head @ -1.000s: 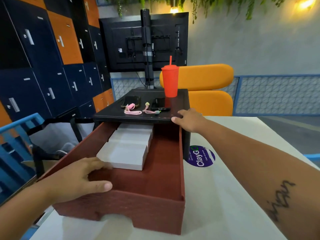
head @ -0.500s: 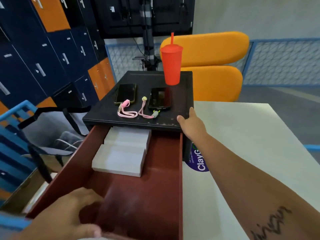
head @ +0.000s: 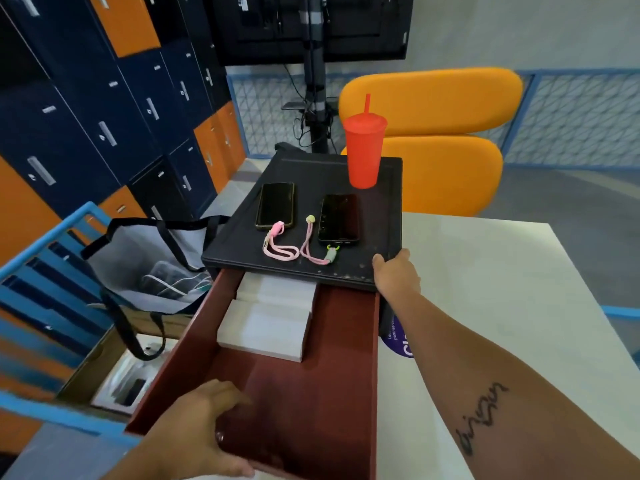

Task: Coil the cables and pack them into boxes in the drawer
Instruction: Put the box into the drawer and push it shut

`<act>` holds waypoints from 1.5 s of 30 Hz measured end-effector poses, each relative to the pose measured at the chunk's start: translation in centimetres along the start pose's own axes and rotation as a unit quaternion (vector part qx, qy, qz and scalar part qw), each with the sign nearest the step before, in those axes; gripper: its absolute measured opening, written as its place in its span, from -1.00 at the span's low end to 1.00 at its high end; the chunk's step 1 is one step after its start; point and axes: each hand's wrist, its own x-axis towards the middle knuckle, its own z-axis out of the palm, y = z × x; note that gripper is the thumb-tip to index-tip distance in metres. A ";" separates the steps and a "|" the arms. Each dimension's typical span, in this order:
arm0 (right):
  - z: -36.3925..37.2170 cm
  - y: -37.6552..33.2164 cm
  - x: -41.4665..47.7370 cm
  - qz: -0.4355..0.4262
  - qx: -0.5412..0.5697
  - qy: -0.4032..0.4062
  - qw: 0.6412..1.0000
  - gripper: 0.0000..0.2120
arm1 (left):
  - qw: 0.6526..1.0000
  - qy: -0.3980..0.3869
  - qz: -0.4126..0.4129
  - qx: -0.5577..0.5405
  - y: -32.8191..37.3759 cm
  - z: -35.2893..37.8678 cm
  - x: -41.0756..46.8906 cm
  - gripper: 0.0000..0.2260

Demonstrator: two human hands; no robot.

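Presently the drawer (head: 311,393) is held open at 6 o'clock by the left hand (head: 201,434), fingers (head: 232,398) curled over its front wall, while the cabinet (head: 311,174) is steadied by the right hand (head: 394,275), whose finger curl cannot be told; next, the cables (head: 277,251) at 12 o'clock likely need coiling for the boxes (head: 266,327).

I see a red tumbler (head: 364,154) behind the right phone (head: 338,218), the left phone (head: 275,205) beside it, and an orange chair (head: 433,98) beyond.
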 end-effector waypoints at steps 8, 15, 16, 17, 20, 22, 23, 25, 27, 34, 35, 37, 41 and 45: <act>0.2 0.3 0.3 -0.014 -0.033 0.003 0.999 -0.55 | 0.984 0.048 0.152 0.076 0.2 -1.3 3.2 -0.40; 0.3 0.5 0.7 -0.023 -0.040 0.006 0.999 -0.54 | 0.971 0.061 0.193 0.125 -0.4 -2.8 7.9 -0.39; 0.3 0.6 0.8 -0.024 -0.038 0.007 0.999 -0.54 | 0.971 0.059 0.189 0.132 -0.3 -3.1 8.5 -0.39; 0.3 0.6 0.7 -0.024 -0.038 0.008 0.999 -0.54 | 0.971 0.058 0.185 0.140 -0.1 -3.4 9.1 -0.39; 0.3 0.6 0.6 -0.024 -0.042 0.009 0.999 -0.54 | 0.977 0.064 0.155 0.134 0.2 -4.0 10.7 -0.37; 0.2 0.5 0.5 -0.024 -0.044 0.011 0.999 -0.55 | 0.978 0.065 0.146 0.132 0.2 -4.3 12.0 -0.28; 0.1 0.5 0.4 -0.024 -0.047 0.012 0.999 -0.56 | 0.977 0.067 0.151 0.137 0.1 -4.4 12.5 -0.24; 0.1 0.4 0.3 -0.026 -0.050 0.014 0.998 -0.57 | 0.966 0.085 0.173 0.170 -0.3 -4.5 13.3 -0.17; 0.1 0.4 0.2 -0.029 -0.051 0.015 0.998 -0.58 | 0.955 0.113 0.181 0.206 -0.2 -4.5 13.9 -0.12; 0.0 0.3 0.0 -0.025 -0.051 0.013 0.998 -0.59 | 0.942 0.138 0.191 0.239 -0.3 -4.7 16.0 0.01; 0.0 0.2 0.0 -0.026 -0.052 0.012 0.998 -0.59 | 0.941 0.139 0.193 0.241 -0.5 -4.7 16.3 0.01; 0.0 0.2 0.0 -0.025 -0.052 0.009 0.998 -0.59 | 0.939 0.139 0.195 0.245 -0.7 -4.7 17.0 0.02; 0.2 0.4 0.2 -0.023 -0.048 0.010 0.999 -0.58 | 0.932 0.149 0.203 0.260 -0.6 -5.0 17.7 -0.02; 0.3 0.4 0.3 -0.033 -0.077 0.002 0.997 -0.45 | 0.930 0.155 0.192 0.274 -0.5 -5.3 18.1 -0.08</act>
